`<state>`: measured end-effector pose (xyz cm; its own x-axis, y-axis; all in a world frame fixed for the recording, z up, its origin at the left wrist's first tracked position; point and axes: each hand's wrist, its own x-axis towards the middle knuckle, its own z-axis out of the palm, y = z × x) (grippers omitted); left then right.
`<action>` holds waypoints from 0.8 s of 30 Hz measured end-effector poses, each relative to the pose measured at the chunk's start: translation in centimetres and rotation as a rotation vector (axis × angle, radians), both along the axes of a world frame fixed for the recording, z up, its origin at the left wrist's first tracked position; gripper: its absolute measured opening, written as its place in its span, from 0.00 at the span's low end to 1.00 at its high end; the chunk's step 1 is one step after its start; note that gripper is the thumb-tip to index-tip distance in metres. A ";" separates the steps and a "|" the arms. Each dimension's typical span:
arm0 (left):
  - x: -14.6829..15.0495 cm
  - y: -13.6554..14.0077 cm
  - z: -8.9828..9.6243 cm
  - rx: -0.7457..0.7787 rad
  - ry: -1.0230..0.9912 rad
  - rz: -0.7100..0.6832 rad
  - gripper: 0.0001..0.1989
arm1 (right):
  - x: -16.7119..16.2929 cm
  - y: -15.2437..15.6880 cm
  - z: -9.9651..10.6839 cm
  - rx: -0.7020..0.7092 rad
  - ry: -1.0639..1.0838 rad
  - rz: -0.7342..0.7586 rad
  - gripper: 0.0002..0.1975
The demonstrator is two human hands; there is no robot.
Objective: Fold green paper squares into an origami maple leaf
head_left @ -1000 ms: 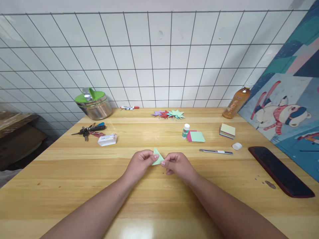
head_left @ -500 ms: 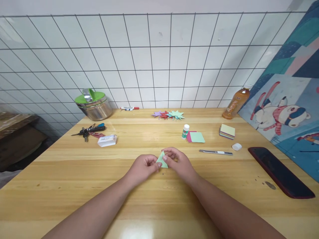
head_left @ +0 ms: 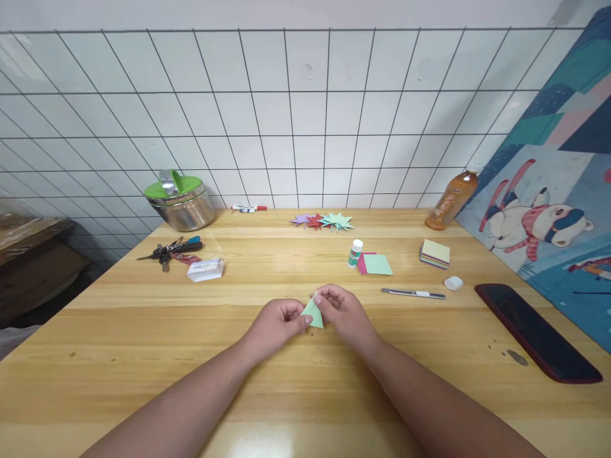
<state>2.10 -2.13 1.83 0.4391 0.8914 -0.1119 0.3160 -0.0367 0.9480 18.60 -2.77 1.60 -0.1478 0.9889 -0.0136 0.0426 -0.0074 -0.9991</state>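
A small light-green piece of paper [head_left: 314, 315], folded to a triangle, is held low over the wooden table [head_left: 143, 356]. My left hand [head_left: 277, 326] pinches its lower left corner between thumb and fingers. At its upper tip, the thumb and fingers of my right hand [head_left: 344, 316] are closed on it. Beyond the hands, a glue stick [head_left: 354, 253] stands upright with its white cap on, beside green and magenta square papers [head_left: 377, 264]. Several pointed paper stars [head_left: 337, 221], purple, red and green, lie by the wall.
To the right are a utility knife [head_left: 413, 293], a white cap-like piece [head_left: 453, 283], a paper pad [head_left: 435, 253], a phone-like dark slab [head_left: 537, 331] and a bottle [head_left: 452, 198]. On the left are a lidded pot [head_left: 184, 207], keys [head_left: 167, 251], a small white box [head_left: 205, 270] and a marker [head_left: 249, 208].
The paper has tilted slightly, its tip leaning to the right. My right fingers have shifted up to that tip; my left hand has moved only a little.
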 end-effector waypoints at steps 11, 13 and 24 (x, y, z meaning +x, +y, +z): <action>0.0 0.3 -0.1 -0.001 -0.114 0.152 0.13 | 0.2 0.0 0.2 0.000 -0.157 0.035 0.10; 0.0 0.2 -0.2 -0.005 -0.114 0.142 0.14 | 0.3 0.1 0.1 0.009 -0.170 0.037 0.10; -0.4 0.4 0.2 0.012 -0.112 0.220 0.16 | 0.5 0.3 -0.8 -0.012 -0.147 0.043 0.12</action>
<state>1.72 -1.69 2.02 0.2436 0.9679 -0.0617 0.2102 0.0095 0.9776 19.10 -2.45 0.81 -0.1856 0.9814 -0.0500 0.1892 -0.0143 -0.9818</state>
